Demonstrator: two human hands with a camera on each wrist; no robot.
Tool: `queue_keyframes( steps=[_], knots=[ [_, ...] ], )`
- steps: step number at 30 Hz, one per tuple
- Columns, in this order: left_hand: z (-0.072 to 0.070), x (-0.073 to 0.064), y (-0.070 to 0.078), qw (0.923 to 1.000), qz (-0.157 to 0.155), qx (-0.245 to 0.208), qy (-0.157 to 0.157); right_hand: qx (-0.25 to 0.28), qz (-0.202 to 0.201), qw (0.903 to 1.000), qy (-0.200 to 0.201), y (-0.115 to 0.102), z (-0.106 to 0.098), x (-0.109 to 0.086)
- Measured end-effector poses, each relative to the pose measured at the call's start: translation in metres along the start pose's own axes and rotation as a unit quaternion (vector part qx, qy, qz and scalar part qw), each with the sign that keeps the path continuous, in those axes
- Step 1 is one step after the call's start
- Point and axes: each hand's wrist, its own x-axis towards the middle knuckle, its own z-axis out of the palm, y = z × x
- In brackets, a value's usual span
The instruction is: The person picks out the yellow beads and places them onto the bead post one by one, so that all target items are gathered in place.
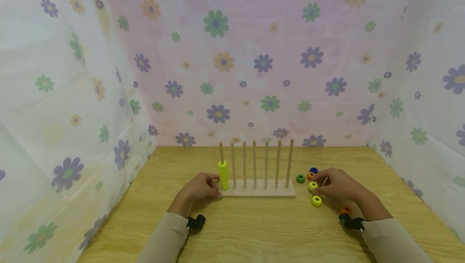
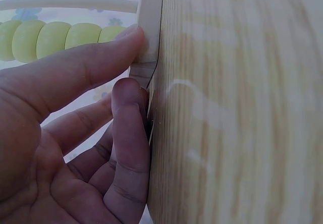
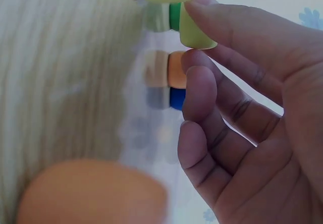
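Note:
A wooden peg rack [image 1: 258,190] with several upright dowels stands on the table. Its leftmost dowel carries a stack of yellow rings [image 1: 223,176]. My left hand [image 1: 201,186] grips the left end of the base, thumb at the front corner; the left wrist view shows the thumb [image 2: 86,67] against the base edge [image 2: 150,27]. To the right of the rack, my right hand [image 1: 338,184] pinches a yellow ring [image 3: 196,32] between thumb and fingers. The ring is tilted, close to the tabletop. Another yellow ring [image 1: 317,201] lies just in front of it.
Beyond the right fingertips lie a green ring [image 1: 300,178], an orange ring [image 1: 311,176] and a blue ring [image 1: 314,170]. A second orange ring [image 1: 346,210] lies by the right wrist's camera [image 1: 350,221]. Flowered cloth [image 1: 247,53] encloses the wooden table [image 1: 254,230] at back and sides.

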Motion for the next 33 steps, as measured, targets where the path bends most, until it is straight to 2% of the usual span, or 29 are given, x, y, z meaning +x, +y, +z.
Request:
queue_keyframes(
  steps=[4, 10, 18, 33],
  knots=[
    [-0.002, 0.002, 0.0, 1.0, -0.002, 0.003, 0.0, -0.003, -0.012, 0.9999, 0.003, -0.006, -0.005, 0.002],
    [-0.002, 0.001, 0.0, 0.9999, -0.006, 0.013, -0.001, -0.021, -0.051, 0.9984, 0.013, -0.012, -0.014, 0.004],
    [0.001, -0.002, 0.003, 1.0, -0.003, 0.0, 0.0, -0.02, -0.045, 0.9983, 0.029, -0.03, -0.029, 0.004],
    [0.001, -0.001, 0.003, 1.0, 0.001, 0.005, 0.0, -0.065, -0.075, 0.9939, 0.046, -0.058, -0.053, 0.007]
  ],
)
